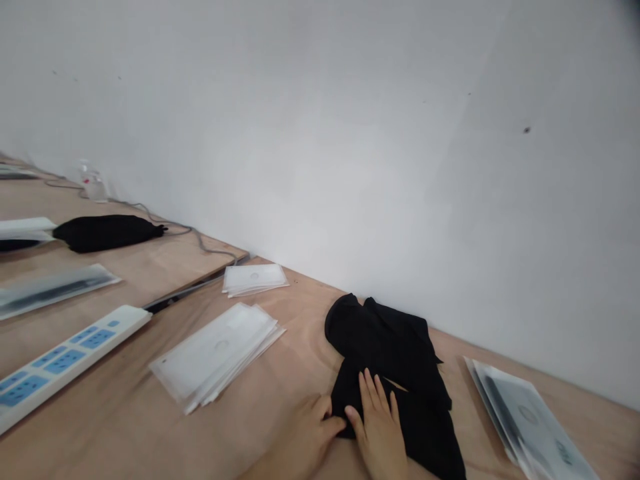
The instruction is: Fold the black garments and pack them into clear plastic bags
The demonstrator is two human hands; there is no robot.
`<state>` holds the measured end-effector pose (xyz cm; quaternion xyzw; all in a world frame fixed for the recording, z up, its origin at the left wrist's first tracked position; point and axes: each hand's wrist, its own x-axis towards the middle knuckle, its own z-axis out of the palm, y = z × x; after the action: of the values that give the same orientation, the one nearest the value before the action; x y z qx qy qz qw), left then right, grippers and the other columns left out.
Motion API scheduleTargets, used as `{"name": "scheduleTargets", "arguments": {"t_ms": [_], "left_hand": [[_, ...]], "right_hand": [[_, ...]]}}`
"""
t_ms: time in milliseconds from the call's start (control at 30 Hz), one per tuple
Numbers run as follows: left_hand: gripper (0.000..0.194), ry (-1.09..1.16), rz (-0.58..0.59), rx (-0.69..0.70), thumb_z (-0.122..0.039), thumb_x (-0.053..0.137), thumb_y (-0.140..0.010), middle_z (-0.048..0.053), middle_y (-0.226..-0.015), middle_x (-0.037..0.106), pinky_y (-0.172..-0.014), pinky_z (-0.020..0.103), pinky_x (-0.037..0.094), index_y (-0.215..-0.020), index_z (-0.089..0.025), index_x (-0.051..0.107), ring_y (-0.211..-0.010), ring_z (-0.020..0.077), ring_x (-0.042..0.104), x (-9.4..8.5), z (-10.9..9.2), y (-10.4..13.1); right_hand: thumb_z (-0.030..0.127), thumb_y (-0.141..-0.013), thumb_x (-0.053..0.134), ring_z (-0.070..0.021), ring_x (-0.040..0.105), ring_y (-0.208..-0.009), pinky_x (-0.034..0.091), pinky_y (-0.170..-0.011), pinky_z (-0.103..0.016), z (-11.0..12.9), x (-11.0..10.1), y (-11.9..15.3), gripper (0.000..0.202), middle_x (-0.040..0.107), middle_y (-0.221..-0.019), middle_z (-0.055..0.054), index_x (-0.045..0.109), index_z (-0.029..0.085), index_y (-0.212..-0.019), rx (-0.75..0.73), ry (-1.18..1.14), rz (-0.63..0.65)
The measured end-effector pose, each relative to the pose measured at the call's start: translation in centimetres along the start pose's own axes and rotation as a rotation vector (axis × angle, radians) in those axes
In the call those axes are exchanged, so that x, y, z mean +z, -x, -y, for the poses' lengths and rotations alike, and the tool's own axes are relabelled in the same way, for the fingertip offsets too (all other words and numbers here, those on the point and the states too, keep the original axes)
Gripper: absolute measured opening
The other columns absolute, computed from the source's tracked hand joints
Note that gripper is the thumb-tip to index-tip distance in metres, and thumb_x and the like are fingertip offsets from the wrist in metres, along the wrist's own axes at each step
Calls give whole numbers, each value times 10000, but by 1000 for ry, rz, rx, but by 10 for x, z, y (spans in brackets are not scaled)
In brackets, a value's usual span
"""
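Observation:
A piece of black fabric (350, 393) lies folded on the wooden table in front of me. My right hand (381, 427) rests flat on it, fingers stretched out and slightly apart. At the fabric's left edge, my left hand (307, 427) has its fingers curled and its thumb on the cloth, gripping the edge. Just behind, against the wall, more black fabric (395, 340) lies in a loose heap that meets the piece under my hands; a small gap of table shows between them. I cannot tell what kind of garment it is.
Frosted plastic bags (215, 353) lie in a stack to the left, with a smaller stack (255, 278) behind. Filled bags (530, 420) lie at right. A white power strip (70, 360), a black bundle (107, 232), a clear bottle (94, 183) and a grey cable (200, 240) occupy the left.

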<state>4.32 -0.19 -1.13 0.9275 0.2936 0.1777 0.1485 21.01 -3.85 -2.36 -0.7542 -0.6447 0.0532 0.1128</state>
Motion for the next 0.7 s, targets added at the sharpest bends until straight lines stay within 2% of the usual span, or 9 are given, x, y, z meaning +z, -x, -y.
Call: {"name": "scheduleTargets", "arguments": {"t_ms": [100, 167, 233, 367, 433, 533, 633, 700], "left_hand": [[210, 35, 20, -9, -151, 468, -904, 26, -890, 567, -716, 270, 392, -956, -227, 656, -798, 169, 517, -8, -1, 4], [167, 80, 16, -9, -149, 550, -840, 33, -952, 563, -755, 286, 401, -961, -227, 634, -863, 186, 525, -12, -2, 6], [223, 111, 6, -14, -144, 609, -785, 33, -1006, 556, -787, 301, 408, -988, -238, 611, -913, 200, 522, -14, -1, 6], [277, 80, -6, -18, -59, 524, -817, 26, -991, 577, -813, 313, 417, -1012, -242, 592, -930, 198, 526, -9, 4, 4], [286, 64, -3, -13, -37, 505, -820, 27, -985, 588, -814, 313, 423, -1008, -234, 593, -924, 197, 532, -9, 3, 2], [279, 88, 7, 45, -34, 513, -807, 29, -972, 599, -803, 299, 429, -994, -222, 597, -897, 188, 540, -18, -11, -2], [234, 210, -25, 158, -96, 523, -827, 20, -950, 611, -851, 310, 416, -992, -241, 604, -907, 183, 541, -37, -29, -7], [234, 383, -98, 157, -186, 572, -826, 27, -1015, 608, -901, 330, 403, -1048, -255, 596, -973, 199, 533, -49, -32, -11]], "right_hand": [[604, -895, 239, -280, 253, -1377, 264, -1100, -534, -11, 6, 3, 717, 230, -1496, -58, 265, 114, -1418, -5, 68, -32], [623, -887, 226, -285, 250, -1376, 288, -1090, -529, -17, 8, 6, 751, 209, -1498, -71, 250, 94, -1419, 17, 111, -85], [640, -877, 222, -300, 255, -1372, 294, -1082, -544, -23, 9, 10, 779, 209, -1494, -83, 259, 78, -1415, 51, 148, -108], [638, -871, 251, -313, 288, -1357, 279, -1077, -579, -28, 13, 17, 773, 249, -1476, -95, 306, 75, -1399, 55, 145, -88], [624, -845, 356, -324, 279, -1357, 277, -1080, -578, -27, 16, 20, 798, 238, -1476, -111, 303, 49, -1396, 29, 103, -87], [469, -750, 563, -348, 334, -1327, 290, -1073, -582, -25, 22, 24, 739, 336, -1439, -110, 407, 76, -1357, -67, -29, -23], [259, -732, 513, -317, 478, -1237, 345, -1057, -540, -24, 29, 30, 521, 544, -1310, -91, 578, 146, -1236, -72, -329, -77], [258, -758, 484, -294, 581, -1134, 433, -1009, -472, -24, 31, 38, 423, 658, -1176, -85, 657, 175, -1135, 6, -638, -166]]}}
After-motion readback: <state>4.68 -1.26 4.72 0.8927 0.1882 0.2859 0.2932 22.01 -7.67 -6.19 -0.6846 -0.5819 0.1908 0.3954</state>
